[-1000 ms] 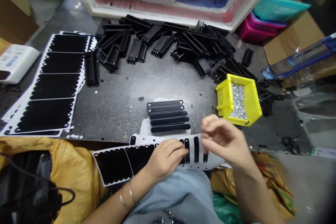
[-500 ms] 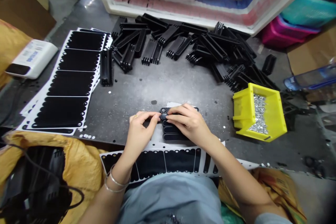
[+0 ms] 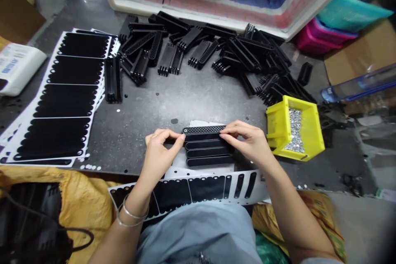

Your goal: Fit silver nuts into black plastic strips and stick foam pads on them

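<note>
Two half-curled grips, neither spread wide nor clenched. Left grip (image 3: 161, 152): forefinger and thumb drawn in against the left end of a black mesh-faced strip (image 3: 204, 130). Right grip (image 3: 247, 142): long fingers (image 3: 230, 131) pressed along that strip's right end, thumb out of sight. Strip held level just above the counter (image 3: 139, 132) or resting on it, impossible to tell which, at the far edge of a tight row of plain black strips (image 3: 208, 152), all lying side by side over a white backing sheet (image 3: 198, 123). Nearer the body, a white sheet of black die-cut pads (image 3: 188, 189) across the lap — just below both wrists. Right of the right grip, a yellow bin of screws (image 3: 293, 128). Farther off, a heap of black ribbed parts (image 3: 201, 49), with a stretch of dark counter dotted with small white discs before it; to the left, stacked pad sheets (image 3: 64, 95).
</note>
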### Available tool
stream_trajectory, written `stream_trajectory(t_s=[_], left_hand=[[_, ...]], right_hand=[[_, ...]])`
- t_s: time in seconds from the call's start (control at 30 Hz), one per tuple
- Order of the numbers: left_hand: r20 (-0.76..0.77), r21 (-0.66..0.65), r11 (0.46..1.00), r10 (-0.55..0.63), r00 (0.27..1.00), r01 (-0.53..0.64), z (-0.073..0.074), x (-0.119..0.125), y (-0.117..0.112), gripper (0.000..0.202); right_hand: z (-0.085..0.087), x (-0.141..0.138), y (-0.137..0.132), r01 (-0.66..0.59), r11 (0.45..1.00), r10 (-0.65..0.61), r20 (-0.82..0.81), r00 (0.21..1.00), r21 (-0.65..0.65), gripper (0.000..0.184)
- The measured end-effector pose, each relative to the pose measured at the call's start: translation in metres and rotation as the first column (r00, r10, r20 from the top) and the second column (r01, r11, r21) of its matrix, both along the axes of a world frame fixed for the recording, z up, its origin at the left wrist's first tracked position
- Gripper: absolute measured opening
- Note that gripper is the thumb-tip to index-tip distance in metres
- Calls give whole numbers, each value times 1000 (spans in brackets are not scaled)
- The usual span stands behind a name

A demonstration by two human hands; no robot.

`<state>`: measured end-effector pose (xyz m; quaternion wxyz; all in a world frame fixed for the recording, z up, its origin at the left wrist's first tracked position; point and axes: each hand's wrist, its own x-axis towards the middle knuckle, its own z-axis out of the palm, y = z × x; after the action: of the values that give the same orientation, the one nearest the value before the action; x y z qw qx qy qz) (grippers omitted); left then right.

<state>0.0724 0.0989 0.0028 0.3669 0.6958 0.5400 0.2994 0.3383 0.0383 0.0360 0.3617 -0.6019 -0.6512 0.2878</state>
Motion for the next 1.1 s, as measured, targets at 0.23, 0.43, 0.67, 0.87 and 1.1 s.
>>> stream_trajectory(t_s=[0.23, 0.43, 0.67, 0.87, 1.1], left_hand=[[-8, -26, 999, -24, 1000, 24, -1, -3, 8, 17], [-118, 346, 938, 11, 993, 31, 19, 2, -26, 9], [-84, 527, 710, -503, 860, 467, -25, 18, -112, 20], [-114, 581, 655, -522, 845, 483, -51, 21, -110, 25], [-96, 560, 671, -530, 843, 486, -47, 24, -112, 22]], right_hand=[[-12, 1, 4, -29, 999, 29, 0, 1000, 44, 11], [17, -5, -45, 19, 980, -59, 193, 980, 199, 20], [-29, -29, -120, -123, 990, 102, 262, 960, 64, 32], [-45, -25, -122, -104, 991, 85, 204, 975, 81, 28], [-41, -15, -133, -202, 967, 170, 195, 966, 154, 25]])
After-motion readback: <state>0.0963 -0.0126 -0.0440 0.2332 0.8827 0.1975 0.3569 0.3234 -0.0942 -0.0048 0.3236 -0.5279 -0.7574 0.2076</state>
